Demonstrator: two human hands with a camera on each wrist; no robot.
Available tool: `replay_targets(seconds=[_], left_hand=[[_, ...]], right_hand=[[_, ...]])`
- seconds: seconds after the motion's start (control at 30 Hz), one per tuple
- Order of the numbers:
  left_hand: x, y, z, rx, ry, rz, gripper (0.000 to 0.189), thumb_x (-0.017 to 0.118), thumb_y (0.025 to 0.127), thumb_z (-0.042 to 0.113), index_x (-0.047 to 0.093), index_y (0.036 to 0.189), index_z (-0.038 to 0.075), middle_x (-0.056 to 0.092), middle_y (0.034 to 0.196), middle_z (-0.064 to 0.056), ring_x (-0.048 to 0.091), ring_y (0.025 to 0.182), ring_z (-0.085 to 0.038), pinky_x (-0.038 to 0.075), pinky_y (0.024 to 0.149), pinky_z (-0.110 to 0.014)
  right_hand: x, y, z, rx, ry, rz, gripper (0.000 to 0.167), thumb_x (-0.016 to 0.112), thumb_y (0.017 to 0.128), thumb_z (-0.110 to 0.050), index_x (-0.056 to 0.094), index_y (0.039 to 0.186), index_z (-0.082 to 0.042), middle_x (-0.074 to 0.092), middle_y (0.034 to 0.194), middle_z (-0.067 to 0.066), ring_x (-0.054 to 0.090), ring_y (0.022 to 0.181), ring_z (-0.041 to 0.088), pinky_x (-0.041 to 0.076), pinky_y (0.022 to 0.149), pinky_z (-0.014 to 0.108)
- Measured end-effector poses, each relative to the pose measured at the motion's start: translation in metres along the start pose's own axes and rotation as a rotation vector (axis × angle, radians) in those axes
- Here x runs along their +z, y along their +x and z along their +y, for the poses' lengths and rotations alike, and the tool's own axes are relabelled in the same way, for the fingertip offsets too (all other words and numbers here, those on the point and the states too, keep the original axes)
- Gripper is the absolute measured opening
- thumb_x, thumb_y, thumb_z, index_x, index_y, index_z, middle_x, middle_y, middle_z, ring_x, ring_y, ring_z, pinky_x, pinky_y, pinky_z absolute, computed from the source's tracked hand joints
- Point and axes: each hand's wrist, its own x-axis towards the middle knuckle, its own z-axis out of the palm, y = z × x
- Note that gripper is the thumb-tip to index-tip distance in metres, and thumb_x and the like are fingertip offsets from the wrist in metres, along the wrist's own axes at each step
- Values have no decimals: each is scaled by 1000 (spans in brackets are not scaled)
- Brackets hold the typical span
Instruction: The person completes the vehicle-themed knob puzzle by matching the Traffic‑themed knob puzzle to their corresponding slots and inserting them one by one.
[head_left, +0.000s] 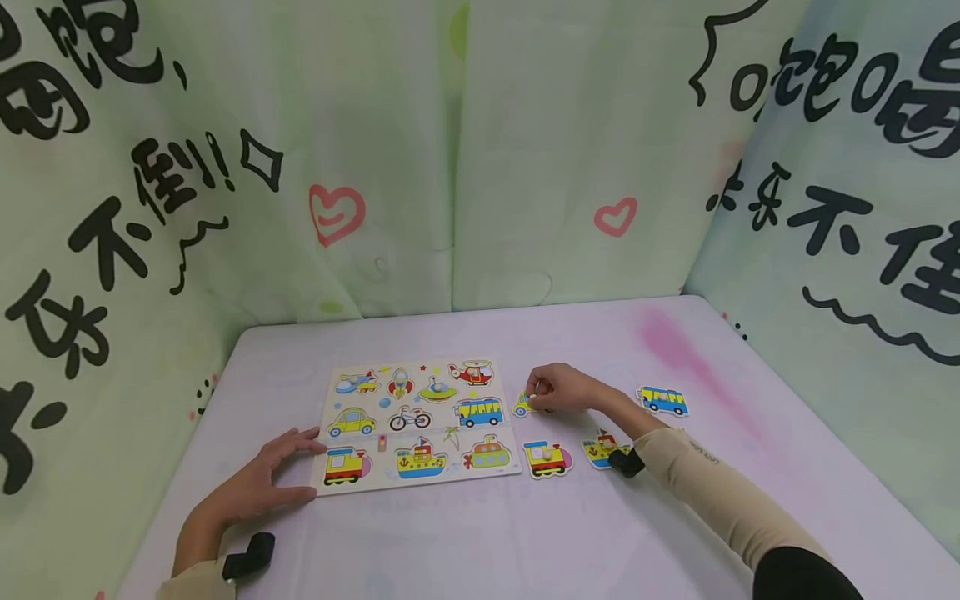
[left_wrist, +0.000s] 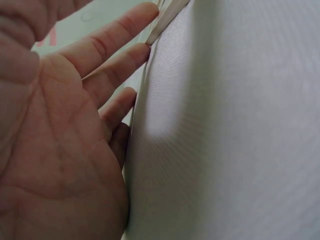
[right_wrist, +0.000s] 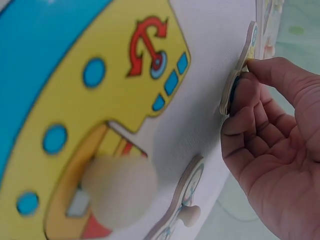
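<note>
sleeve [head_left: 712, 483] over pink-smeared table [head_left: 570, 533] — puzzle board [head_left: 442, 415], lettered curtains [head_left: 97, 175]

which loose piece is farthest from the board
The loose bus, furthest right; the train, boat and the piece in the right hand are all closer.

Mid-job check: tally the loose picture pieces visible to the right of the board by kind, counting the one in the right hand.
Bus: 1
Train: 1
Boat: 1
Held piece, partly hidden by the right hand, probably a car: 1
Total: 4
</note>
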Motion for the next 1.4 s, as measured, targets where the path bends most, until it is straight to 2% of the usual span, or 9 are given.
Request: replay_targets(seconds=[0.4, 0.6, 0.7, 0.8, 1.13, 1.4], left_hand=[[-1, 1, -3, 5, -6, -3, 53, 86, 81, 23, 63, 129, 13, 37, 160, -21, 12, 150, -54, 12, 112, -80], [-2, 0, 0, 5, 5, -3, 54, 86, 81, 24, 63, 128, 13, 38, 160, -22, 13, 149, -54, 13, 112, -79], [-2, 0, 1, 10, 4, 1, 53, 86, 81, 23, 63, 128, 12, 38, 160, -22, 13, 149, -54, 13, 112, -80], [-2, 0, 1, 6, 0, 2, 53, 86, 81, 23, 63, 128, 12, 38, 160, -23, 13, 149, -55, 12, 112, -80], [-1, -1, -1, 4, -3, 2, 54, 86, 80, 22, 63, 128, 12, 38, 159, -23, 13, 149, -55, 12, 112, -80], [0, 0, -1, 3, -1, 2, 54, 86, 80, 23, 63, 128, 13, 38, 159, -22, 13, 149, -55, 12, 112, -80]], right_hand=[[2, -5, 4, -42, 32, 81, 11, 71, 95, -14, 66, 101, -6, 61, 78, 0, 54, 69, 14, 47, 64, 26], [4, -11, 6, -17, 182, 153, 15, 71, 96, -17, 66, 105, -6, 63, 79, 3, 54, 69, 17, 45, 60, 26], [6, -13, 6, 13, 287, 176, 18, 71, 97, -18, 65, 107, -4, 64, 82, 6, 57, 73, 19, 46, 63, 27], [8, -15, 6, 20, 347, 195, 21, 70, 97, -18, 64, 109, -2, 66, 85, 10, 60, 77, 22, 48, 68, 29], [15, -14, -3, 45, 449, 301, 22, 69, 98, -19, 63, 112, -3, 69, 86, 10, 63, 81, 22, 53, 80, 29], [27, -2, -19, 26, 500, 283, 24, 69, 99, -20, 62, 114, -3, 72, 89, 10, 65, 82, 22, 54, 81, 28]])
